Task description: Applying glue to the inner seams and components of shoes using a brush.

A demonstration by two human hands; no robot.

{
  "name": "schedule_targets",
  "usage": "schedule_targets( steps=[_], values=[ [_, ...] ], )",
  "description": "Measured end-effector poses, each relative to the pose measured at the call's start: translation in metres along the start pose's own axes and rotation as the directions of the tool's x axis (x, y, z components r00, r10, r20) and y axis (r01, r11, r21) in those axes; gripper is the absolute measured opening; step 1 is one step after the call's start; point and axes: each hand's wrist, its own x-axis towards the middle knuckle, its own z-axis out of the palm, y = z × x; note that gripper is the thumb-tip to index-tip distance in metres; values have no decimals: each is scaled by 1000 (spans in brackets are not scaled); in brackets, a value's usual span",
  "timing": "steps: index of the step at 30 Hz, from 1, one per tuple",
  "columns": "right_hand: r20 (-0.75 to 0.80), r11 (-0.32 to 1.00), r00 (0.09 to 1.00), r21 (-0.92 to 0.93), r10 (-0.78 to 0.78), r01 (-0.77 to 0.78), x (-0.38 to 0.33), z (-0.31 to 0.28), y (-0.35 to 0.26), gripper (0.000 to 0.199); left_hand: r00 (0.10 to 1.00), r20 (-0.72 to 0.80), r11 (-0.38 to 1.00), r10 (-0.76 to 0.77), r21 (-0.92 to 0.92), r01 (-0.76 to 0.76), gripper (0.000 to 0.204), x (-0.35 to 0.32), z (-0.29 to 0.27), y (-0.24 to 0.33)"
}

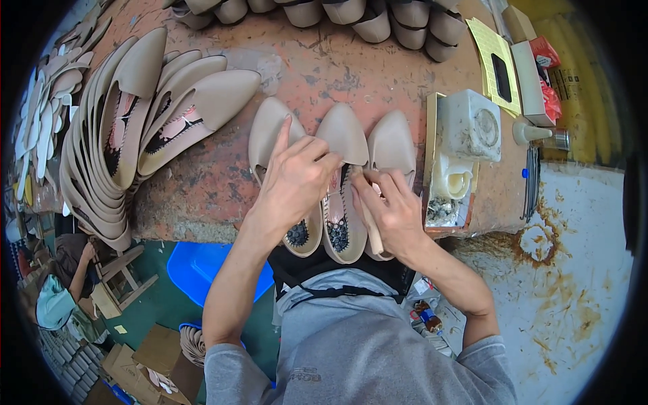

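Three beige pointed shoes lie side by side, soles down, at the near edge of the worn red worktable (pixel 223 182). My left hand (pixel 293 179) presses flat over the left shoe (pixel 266 128) and the edge of the middle shoe (pixel 343 135), index finger stretched toward the toe. My right hand (pixel 391 209) pinches at the opening between the middle shoe and the right shoe (pixel 393 142) and holds a thin beige stick or strip (pixel 373 233) that points down toward me.
A fanned stack of beige shoe uppers (pixel 121 128) fills the table's left. More shoes (pixel 364 17) line the far edge. A white block and tape roll in a tray (pixel 466 145) stand right of the shoes. Another person (pixel 61 270) sits lower left.
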Motion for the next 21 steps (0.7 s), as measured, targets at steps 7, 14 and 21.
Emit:
schedule_targets(
  steps=[7,14,21],
  values=[
    [169,975,982,193,81,-114,-13,-49,-39,19,999,33,1000,12,23,-13,15,3,2,0],
    [115,970,991,224,65,-89,-13,-34,-31,18,997,50,998,-63,-27,65,30,0,-18,-6],
    [-238,804,782,-7,576,-594,-51,-142,26,2,944,88,870,-319,422,254,71,-25,-10,-14]
  ],
)
